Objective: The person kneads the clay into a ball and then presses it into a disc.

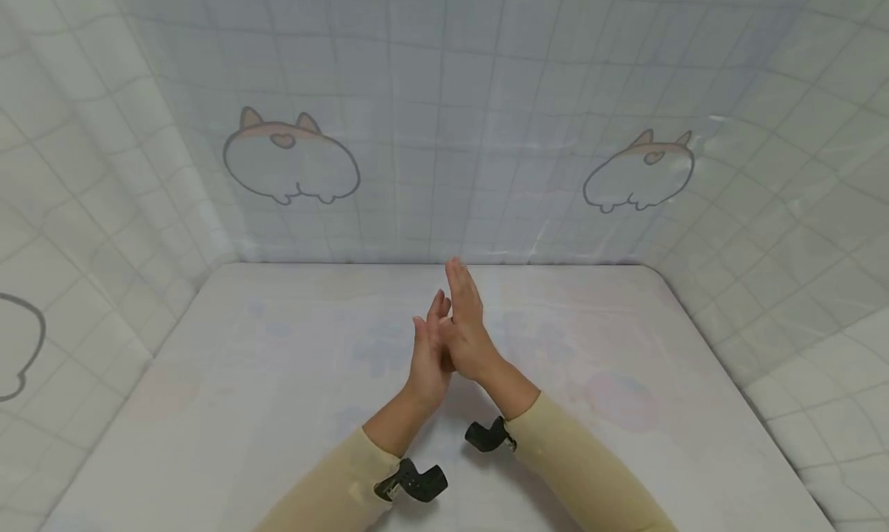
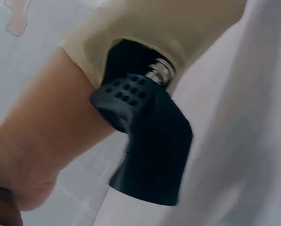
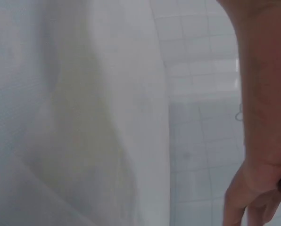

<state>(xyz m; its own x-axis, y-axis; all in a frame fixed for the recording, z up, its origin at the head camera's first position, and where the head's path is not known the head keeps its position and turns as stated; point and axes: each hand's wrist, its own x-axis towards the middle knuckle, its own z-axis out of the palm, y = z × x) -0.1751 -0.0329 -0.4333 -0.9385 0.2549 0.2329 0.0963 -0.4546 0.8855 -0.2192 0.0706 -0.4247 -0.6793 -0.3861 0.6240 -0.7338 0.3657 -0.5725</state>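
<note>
Above the table, my left hand [image 1: 429, 362] and right hand [image 1: 468, 335] meet palm to palm in the head view. The right hand's fingers [image 1: 464, 285] are straight and point away from me, reaching farther than the left's. My left thumb stands up apart on the left side. Neither hand shows any object; the space between the palms is hidden. In the left wrist view, a sleeved forearm carries a black wrist camera mount [image 2: 152, 146]. At the right edge of the right wrist view hang a bare wrist and downward fingers [image 3: 237, 197]; which hand it is, I cannot tell.
Under the hands lies a white table [image 1: 278, 408] with faint pastel patterns. Grid-patterned curtains surround it, the back curtain [image 1: 444, 130] bearing cartoon animal drawings [image 1: 292, 161]. Black camera mounts [image 1: 420, 483] jut inward from both cream sleeves [image 1: 333, 486].
</note>
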